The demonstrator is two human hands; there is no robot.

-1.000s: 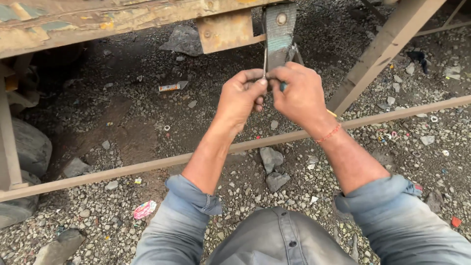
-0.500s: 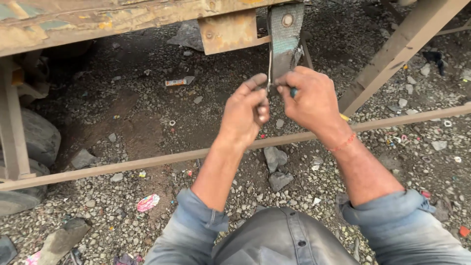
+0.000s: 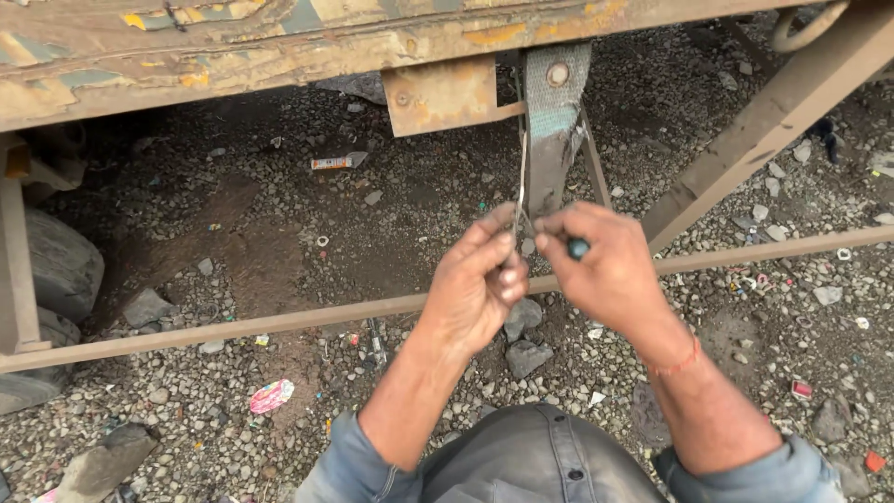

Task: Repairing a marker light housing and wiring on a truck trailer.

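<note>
My left hand (image 3: 480, 284) pinches a thin wire (image 3: 521, 182) that hangs down beside a worn grey-green metal bracket (image 3: 554, 116) bolted under a rusty yellow frame (image 3: 279, 47). My right hand (image 3: 605, 270) is closed around a small dark-handled tool (image 3: 577, 248), with its tip meeting the wire at my left fingertips. Both hands touch just below the bracket's lower end. Grey sleeves cover both forearms near the bottom edge.
A rusty horizontal bar (image 3: 233, 326) runs across below the hands, and a diagonal brace (image 3: 773, 112) rises at right. A tyre (image 3: 56, 279) sits at far left. Gravel ground holds stones (image 3: 526, 359), a pink wrapper (image 3: 270, 396) and scattered litter.
The hands stayed together at the bracket's lower end. The left hand's fingers closed onto the wire and the right hand shifted slightly lower; the view tilted a little.
</note>
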